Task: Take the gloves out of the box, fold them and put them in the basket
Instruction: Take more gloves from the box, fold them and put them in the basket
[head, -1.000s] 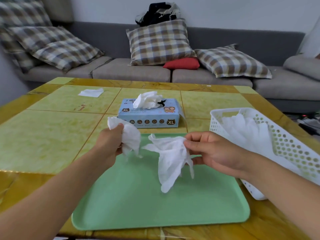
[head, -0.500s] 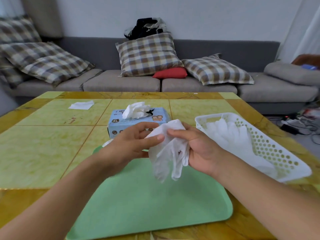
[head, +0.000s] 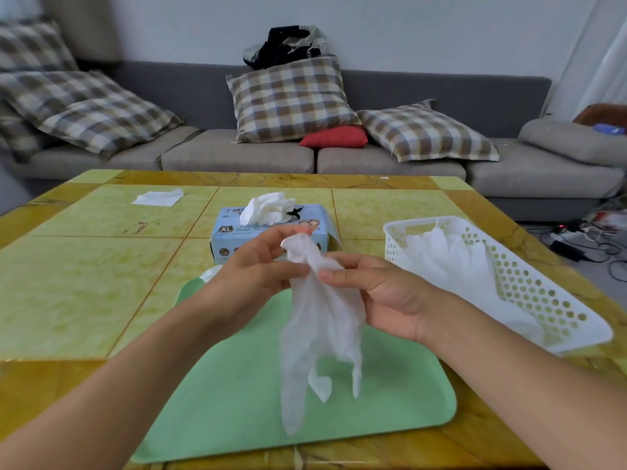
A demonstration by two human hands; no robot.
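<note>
Since a moment ago, the glove (head: 319, 337) is hanging longer, unbunched, over the green tray (head: 390, 401). Both the left hand (head: 258, 276) and right hand (head: 376, 293) are pinching its top. The left hand is partly hiding the glove box (head: 237, 228) and another glove (head: 210, 273). The basket (head: 529, 286), holding gloves, is sitting to the right.

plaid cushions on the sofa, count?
4: two stacked at the sofa's left end, one upright in the middle, one leaning right of the red one. More may sit off-frame left.
</note>
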